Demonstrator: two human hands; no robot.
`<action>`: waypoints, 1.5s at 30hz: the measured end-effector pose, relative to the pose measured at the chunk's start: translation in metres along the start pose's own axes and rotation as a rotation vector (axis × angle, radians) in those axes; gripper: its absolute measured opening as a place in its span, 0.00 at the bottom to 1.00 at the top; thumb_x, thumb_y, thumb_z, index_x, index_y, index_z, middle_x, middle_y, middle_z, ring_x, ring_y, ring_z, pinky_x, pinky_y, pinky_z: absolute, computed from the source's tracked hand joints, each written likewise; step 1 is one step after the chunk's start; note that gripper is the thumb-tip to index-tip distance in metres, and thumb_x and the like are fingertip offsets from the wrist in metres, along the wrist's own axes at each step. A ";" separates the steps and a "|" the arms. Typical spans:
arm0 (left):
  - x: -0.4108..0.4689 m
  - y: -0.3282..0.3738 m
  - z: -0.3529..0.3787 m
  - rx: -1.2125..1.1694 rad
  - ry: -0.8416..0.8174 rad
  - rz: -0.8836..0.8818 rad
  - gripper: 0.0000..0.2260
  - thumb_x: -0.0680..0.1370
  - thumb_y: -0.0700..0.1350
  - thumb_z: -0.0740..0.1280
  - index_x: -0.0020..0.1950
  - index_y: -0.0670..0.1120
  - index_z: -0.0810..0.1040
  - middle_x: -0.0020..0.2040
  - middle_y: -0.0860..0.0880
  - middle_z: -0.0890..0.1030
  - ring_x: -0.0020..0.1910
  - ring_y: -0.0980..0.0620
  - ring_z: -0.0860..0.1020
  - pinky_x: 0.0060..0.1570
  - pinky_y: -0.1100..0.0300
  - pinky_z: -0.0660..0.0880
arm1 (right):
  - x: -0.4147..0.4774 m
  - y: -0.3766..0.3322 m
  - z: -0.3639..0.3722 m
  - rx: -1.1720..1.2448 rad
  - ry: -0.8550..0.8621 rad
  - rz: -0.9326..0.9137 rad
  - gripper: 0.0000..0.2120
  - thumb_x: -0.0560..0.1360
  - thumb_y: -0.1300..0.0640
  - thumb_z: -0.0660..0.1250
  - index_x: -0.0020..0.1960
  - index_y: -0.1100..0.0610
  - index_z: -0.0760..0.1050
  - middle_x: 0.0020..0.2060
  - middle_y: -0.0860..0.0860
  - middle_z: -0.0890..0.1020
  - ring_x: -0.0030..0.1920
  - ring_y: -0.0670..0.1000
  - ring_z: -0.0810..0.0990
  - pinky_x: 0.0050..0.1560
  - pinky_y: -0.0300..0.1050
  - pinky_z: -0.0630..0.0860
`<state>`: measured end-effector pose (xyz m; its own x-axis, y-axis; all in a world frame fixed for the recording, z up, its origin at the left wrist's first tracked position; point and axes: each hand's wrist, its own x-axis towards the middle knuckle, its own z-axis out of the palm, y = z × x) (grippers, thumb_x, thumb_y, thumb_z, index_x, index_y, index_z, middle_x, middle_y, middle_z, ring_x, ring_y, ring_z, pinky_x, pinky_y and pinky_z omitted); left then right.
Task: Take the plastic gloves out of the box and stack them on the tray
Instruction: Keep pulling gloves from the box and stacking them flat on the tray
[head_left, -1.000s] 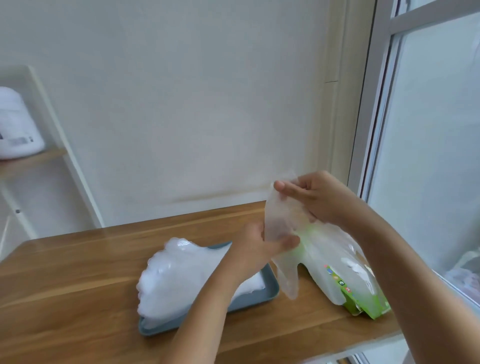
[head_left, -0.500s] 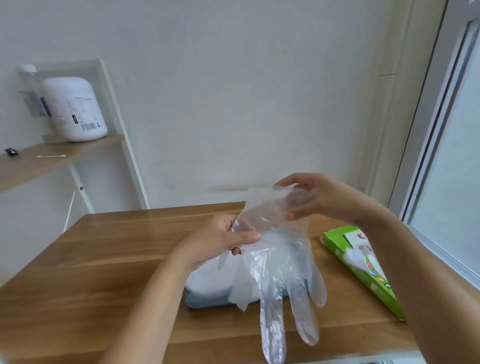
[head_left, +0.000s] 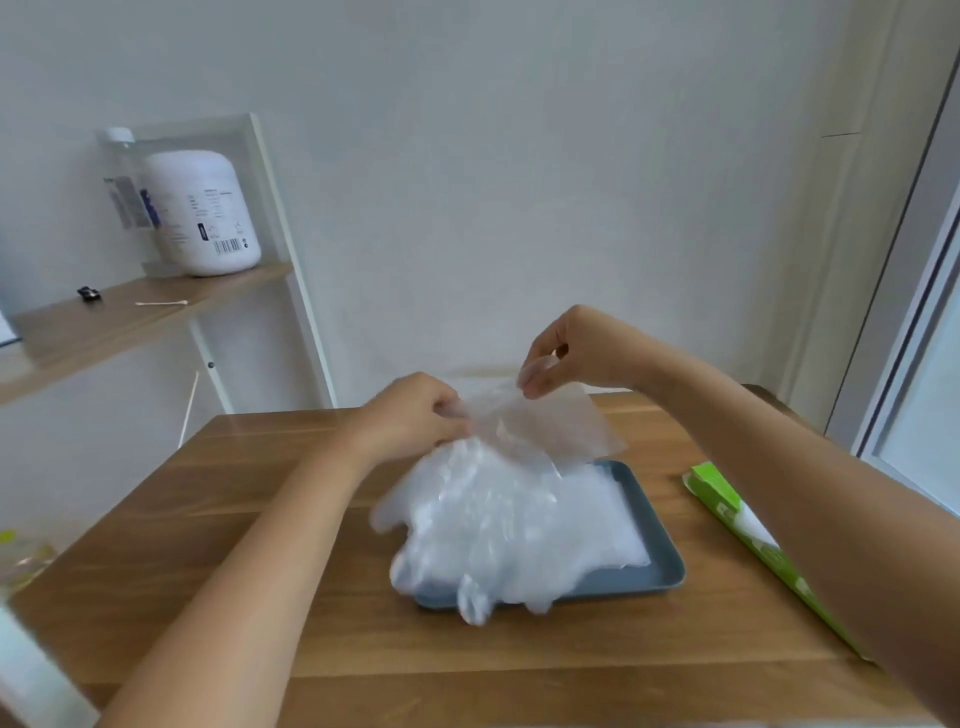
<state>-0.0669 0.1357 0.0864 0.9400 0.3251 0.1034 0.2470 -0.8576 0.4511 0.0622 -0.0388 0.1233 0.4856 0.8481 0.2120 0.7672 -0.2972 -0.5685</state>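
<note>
While left hand (head_left: 415, 415) and right hand (head_left: 571, 353) pinch a clear plastic glove (head_left: 545, 431) above the blue-grey rectangular tray (head_left: 660, 566), right forearm (head_left: 779, 467) hiding part of green cardboard box (head_left: 727, 514) right of tray, glove lower than before.

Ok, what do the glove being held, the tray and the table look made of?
Glove: thin clear plastic film, glossy; the table shows through it and it crinkles. Tray: probably matte grey-blue plastic, smooth moulded rim; coated metal possible. Table: wood or wood-look laminate, satin; grain streaks show.
</note>
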 end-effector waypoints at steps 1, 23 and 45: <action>0.002 -0.006 -0.002 0.040 0.125 0.007 0.13 0.75 0.47 0.72 0.37 0.39 0.75 0.32 0.50 0.72 0.33 0.52 0.71 0.29 0.70 0.63 | 0.001 0.001 0.000 -0.023 0.066 -0.022 0.05 0.67 0.61 0.77 0.42 0.54 0.84 0.25 0.36 0.78 0.27 0.35 0.72 0.31 0.25 0.65; -0.040 -0.036 0.102 -0.008 0.405 0.336 0.07 0.74 0.40 0.71 0.43 0.52 0.76 0.43 0.60 0.75 0.47 0.61 0.73 0.51 0.71 0.67 | -0.065 0.122 0.100 0.140 0.170 0.004 0.09 0.70 0.62 0.74 0.40 0.48 0.83 0.59 0.39 0.78 0.44 0.44 0.82 0.48 0.46 0.78; -0.014 -0.008 0.168 0.136 -0.279 0.160 0.28 0.83 0.56 0.55 0.80 0.51 0.50 0.80 0.53 0.49 0.78 0.56 0.46 0.73 0.62 0.41 | -0.080 0.141 0.105 -0.175 -0.022 0.124 0.13 0.68 0.36 0.67 0.39 0.45 0.79 0.58 0.35 0.73 0.57 0.37 0.68 0.60 0.38 0.66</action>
<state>-0.0424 0.0710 -0.0675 0.9928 0.0769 -0.0919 0.1029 -0.9401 0.3249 0.0876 -0.1022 -0.0575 0.5735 0.8088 0.1306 0.7640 -0.4703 -0.4418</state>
